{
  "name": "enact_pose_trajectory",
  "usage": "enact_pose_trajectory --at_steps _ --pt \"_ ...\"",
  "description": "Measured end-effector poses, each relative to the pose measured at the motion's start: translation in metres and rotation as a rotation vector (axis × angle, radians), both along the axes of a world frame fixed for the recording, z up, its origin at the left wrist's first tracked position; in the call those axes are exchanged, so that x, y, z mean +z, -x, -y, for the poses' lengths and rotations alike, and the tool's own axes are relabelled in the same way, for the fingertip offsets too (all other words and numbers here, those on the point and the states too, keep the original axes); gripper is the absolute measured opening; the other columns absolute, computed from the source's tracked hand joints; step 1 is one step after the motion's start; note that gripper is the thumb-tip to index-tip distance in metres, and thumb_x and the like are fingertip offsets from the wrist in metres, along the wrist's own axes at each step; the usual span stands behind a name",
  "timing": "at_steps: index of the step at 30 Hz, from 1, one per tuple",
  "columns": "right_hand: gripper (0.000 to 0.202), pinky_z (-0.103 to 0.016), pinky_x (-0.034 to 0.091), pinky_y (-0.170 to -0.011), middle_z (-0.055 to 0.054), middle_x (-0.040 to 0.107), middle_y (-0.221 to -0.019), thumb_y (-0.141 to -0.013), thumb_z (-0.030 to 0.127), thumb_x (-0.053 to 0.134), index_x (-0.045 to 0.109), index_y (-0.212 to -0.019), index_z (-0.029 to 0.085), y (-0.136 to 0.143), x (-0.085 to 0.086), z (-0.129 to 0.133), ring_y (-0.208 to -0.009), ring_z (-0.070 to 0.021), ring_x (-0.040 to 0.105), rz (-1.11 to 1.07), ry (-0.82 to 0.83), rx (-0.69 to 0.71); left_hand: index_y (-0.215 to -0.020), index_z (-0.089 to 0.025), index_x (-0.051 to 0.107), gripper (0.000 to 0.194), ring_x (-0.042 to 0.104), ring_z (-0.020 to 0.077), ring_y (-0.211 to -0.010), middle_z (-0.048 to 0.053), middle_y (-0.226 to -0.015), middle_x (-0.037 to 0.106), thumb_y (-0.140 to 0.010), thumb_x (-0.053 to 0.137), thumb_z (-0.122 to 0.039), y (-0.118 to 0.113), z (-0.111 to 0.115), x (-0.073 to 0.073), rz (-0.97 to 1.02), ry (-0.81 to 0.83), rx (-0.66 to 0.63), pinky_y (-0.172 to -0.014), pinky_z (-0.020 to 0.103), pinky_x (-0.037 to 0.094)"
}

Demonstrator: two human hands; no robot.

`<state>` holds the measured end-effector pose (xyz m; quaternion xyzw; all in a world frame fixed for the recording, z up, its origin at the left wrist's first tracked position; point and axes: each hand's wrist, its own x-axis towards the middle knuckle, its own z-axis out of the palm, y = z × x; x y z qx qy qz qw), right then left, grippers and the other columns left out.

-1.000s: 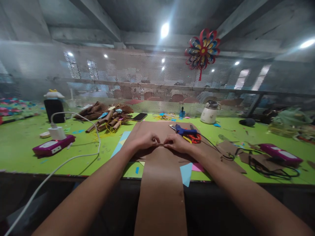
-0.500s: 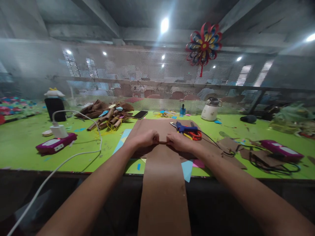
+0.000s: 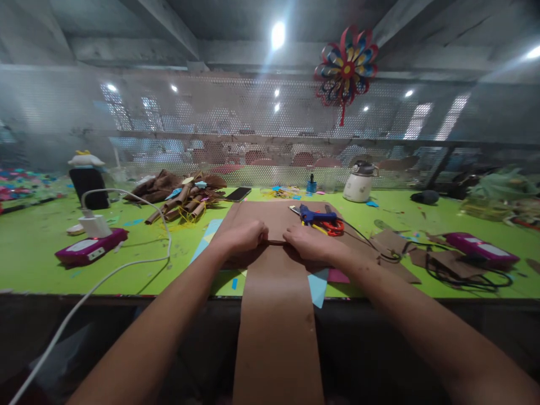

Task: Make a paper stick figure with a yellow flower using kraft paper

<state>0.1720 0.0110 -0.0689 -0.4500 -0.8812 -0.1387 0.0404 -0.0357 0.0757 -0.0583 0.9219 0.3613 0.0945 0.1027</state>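
Observation:
A long brown paper strip (image 3: 276, 315) lies over the green table's front edge and hangs toward me. Its far end is curled into a small roll between my hands. My left hand (image 3: 242, 235) and my right hand (image 3: 307, 242) both pinch that rolled end, thumbs close together. Under it lies a larger brown paper sheet (image 3: 278, 216). A blue glue gun (image 3: 314, 215) and red-handled scissors (image 3: 333, 226) rest on that sheet just beyond my right hand.
A pile of rolled brown paper tubes (image 3: 181, 202) lies at the back left, near a phone (image 3: 238, 194). A white charger and cable (image 3: 95, 225) sit on a magenta box (image 3: 86, 247). A white kettle (image 3: 358, 183), black cords (image 3: 455, 275) and another magenta box (image 3: 481, 247) are on the right.
My hands have rolled the strip's end slightly further away and pressed lower on the paper. The view has tilted down a little.

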Motion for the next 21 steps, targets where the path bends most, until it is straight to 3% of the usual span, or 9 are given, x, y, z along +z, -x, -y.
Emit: enact_pose_trajectory --at_steps 8,14,21 --pt "0.017 -0.032 0.038 -0.061 -0.015 0.062 -0.087 -0.089 0.016 0.045 0.061 -0.089 0.011 0.013 -0.017 -0.004 -0.075 -0.0243 0.057 0.104 -0.133 0.003 -0.066 -0.017 0.066 0.01 0.044 0.0163 -0.06 0.007 -0.068 0.062 -0.063 0.056 -0.015 0.004 0.001 0.003 0.04 -0.024 0.013 -0.058 0.029 0.029" --pt "0.014 -0.031 0.04 -0.068 -0.012 0.059 -0.092 -0.086 0.009 0.047 0.058 -0.095 0.012 0.015 -0.007 -0.003 -0.084 -0.0231 0.052 -0.02 -0.221 0.006 -0.065 -0.016 0.064 0.031 0.041 0.0135 -0.056 0.005 -0.06 0.058 -0.082 0.044 -0.032 -0.005 -0.012 0.011 0.135 0.069 -0.018 -0.058 0.026 0.031" --pt "0.014 -0.035 0.039 -0.076 -0.013 0.055 -0.087 -0.086 0.009 0.045 0.058 -0.081 0.013 0.016 -0.003 -0.007 -0.083 -0.0242 0.045 -0.101 -0.415 0.027 -0.074 -0.018 0.064 0.031 0.049 0.0172 -0.074 0.004 -0.074 0.061 -0.083 0.046 -0.041 0.002 -0.019 0.016 0.205 0.299 -0.108 -0.071 0.026 0.037"
